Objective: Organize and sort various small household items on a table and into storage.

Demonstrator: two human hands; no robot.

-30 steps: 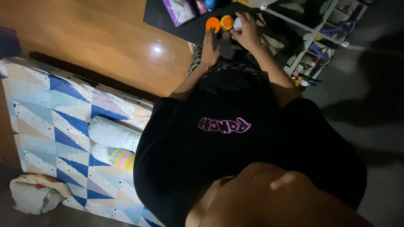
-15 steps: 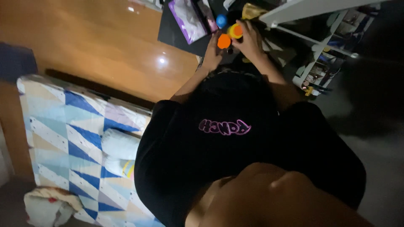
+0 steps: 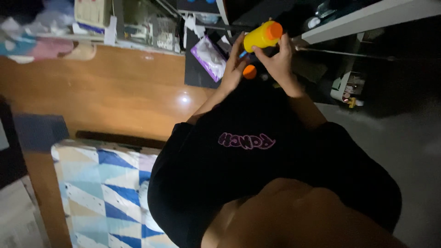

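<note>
A yellow bottle [image 3: 258, 37] with an orange cap lies sideways in the air, held between both hands. My right hand [image 3: 280, 62] grips it from below, near the cap end. My left hand [image 3: 232, 69] has its fingers raised against the bottle's other end. An orange round lid [image 3: 249, 71] lies on the dark table [image 3: 195, 69] just under the hands, by my left thumb. My black shirt fills the lower middle of the view.
A purple packet [image 3: 209, 57] lies on the dark table left of my hands. A white shelf board [image 3: 367, 18] runs at the upper right over small clutter. The wooden floor [image 3: 115, 96] and a bed with a blue triangle quilt [image 3: 101, 193] are on the left.
The yellow bottle has been lifted off the table and tipped sideways, with my left hand moving onto it. The orange lid stayed on the table. The view has tilted upward.
</note>
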